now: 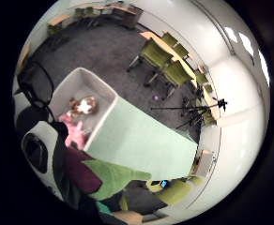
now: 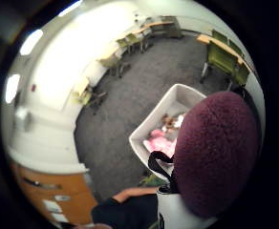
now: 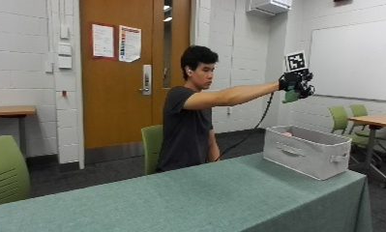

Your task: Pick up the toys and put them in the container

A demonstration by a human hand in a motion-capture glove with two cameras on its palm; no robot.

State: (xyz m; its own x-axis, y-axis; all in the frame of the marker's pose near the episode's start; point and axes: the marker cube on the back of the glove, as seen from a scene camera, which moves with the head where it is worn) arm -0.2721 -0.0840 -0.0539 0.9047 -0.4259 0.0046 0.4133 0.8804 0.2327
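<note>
My gloved right hand (image 3: pixel 295 83) is stretched out high above the grey fabric container (image 3: pixel 306 151), which stands at the right end of the green table (image 3: pixel 180 193). The hand grips a plush toy, green (image 3: pixel 290 96) in the outside view and maroon and green (image 1: pixel 104 174) close to the palm; its maroon part (image 2: pixel 216 152) fills much of the thumb side view. Down in the container (image 1: pixel 107 90) lie a brown and white toy (image 1: pixel 83 106) and a pink toy (image 1: pixel 75 132). The pink toy (image 2: pixel 157 143) also shows inside the container (image 2: pixel 170 101) from the thumb side.
A green chair (image 3: pixel 153 145) stands behind the table and another (image 3: pixel 4 169) at the near left. More green chairs (image 3: pixel 342 118) and a wooden table (image 3: pixel 376 120) stand beyond the container. A black tripod (image 1: pixel 198 110) is on the carpet.
</note>
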